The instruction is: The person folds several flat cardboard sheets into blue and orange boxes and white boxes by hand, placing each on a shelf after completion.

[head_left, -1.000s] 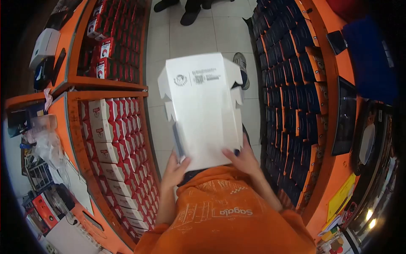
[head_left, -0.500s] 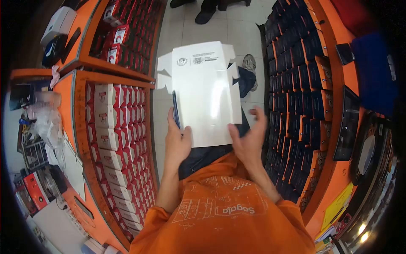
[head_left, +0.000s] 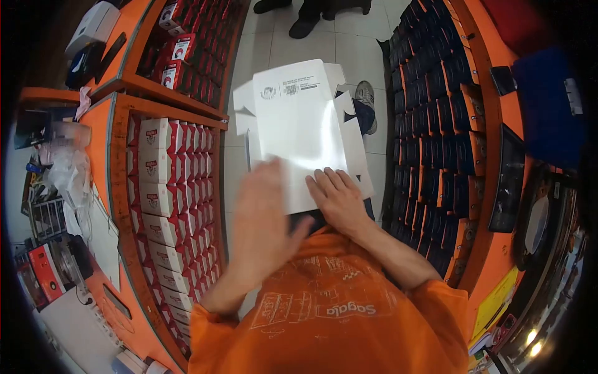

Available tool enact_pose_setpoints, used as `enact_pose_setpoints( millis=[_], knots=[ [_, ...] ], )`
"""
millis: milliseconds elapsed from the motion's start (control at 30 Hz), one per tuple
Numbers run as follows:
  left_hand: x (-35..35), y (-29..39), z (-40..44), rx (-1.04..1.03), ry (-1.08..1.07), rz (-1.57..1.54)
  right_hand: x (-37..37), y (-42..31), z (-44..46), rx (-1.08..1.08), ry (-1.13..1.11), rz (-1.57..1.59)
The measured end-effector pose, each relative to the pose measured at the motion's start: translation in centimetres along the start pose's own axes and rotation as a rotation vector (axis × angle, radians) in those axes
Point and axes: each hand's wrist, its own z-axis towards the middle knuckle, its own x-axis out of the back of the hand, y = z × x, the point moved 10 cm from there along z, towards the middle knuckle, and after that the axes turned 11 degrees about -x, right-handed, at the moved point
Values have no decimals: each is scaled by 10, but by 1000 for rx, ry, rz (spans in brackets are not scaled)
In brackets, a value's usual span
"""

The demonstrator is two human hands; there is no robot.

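Observation:
A white flat-folded cardboard box [head_left: 299, 128] with side flaps lies across my lap. Near its far end are a round printed logo and small dark text. My right hand [head_left: 337, 198] rests palm down on the lower right part of the box, fingers stretched out. Over the lower left edge is my left hand [head_left: 269, 212], blurred by motion, with its fingers extended and its thumb apart. Whether the left palm touches the cardboard, I cannot tell.
Red-and-white boxes [head_left: 163, 199] fill an orange shelf on the left. Dark blue boxes [head_left: 458, 153] are stacked in rows on the right. A person's dark shoes [head_left: 302, 28] stand on the tiled floor ahead. A black screen [head_left: 507, 177] sits at the right edge.
Both hands have let go of the box's side edges and moved onto its top face. The right hand shifted left and flattened; the left moved right. The box tilted slightly.

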Motion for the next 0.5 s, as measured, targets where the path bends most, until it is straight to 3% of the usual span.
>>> enact_pose_setpoints(
  millis=[67, 167, 233, 267, 333, 400, 467, 500],
  knots=[
    [-58, 31, -5, -254, -270, 97, -6, 1, -1, -14, -91, 47],
    [-109, -7, -24, -226, -333, 165, -1, 10, -2, -16, -154, 85],
    [-103, -19, -21, -250, -430, 132, 10, 23, -13, -33, -166, 80],
    [-103, -24, -27, -240, -524, 94, 9, 36, -18, -90, -270, 133],
    [-97, -37, -17, -224, -486, -62, 6, 57, -13, -136, -355, 171],
    [-102, -46, -15, -262, -529, -158, -21, 68, -26, -279, -669, 342],
    [-110, -63, -3, -218, -503, -187, -27, 78, -14, -339, -632, 303],
    [-122, -75, -1, -120, -622, -215, -29, 87, -7, -397, -587, 261]
  ],
)
